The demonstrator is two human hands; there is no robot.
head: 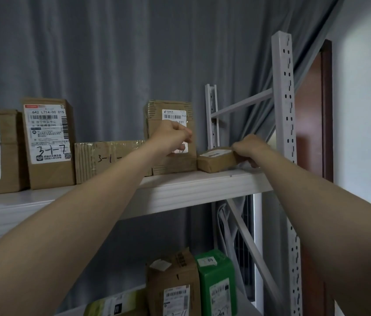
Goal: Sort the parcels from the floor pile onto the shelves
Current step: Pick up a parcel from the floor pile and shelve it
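Grips with the right hand (pixel 248 151) the right end of a small flat parcel (pixel 214 163), fingers curled round its edge. Rests this parcel on the upper shelf (pixel 191 185), near the right post, just beside a taller upright parcel (pixel 156 119). Holds the left hand (pixel 173 137) with curled fingers against the white label of that upright parcel; cannot tell if pinching anything. Further left, more labelled boxes (pixel 48 142) in a row.

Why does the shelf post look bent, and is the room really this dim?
Head view: the wide-angle lens bows the white shelf post and shelf edge; light is dim, brightest in a patch on the right wall; the left hand looks slightly blurred, the small brown parcel in the right hand sharper.
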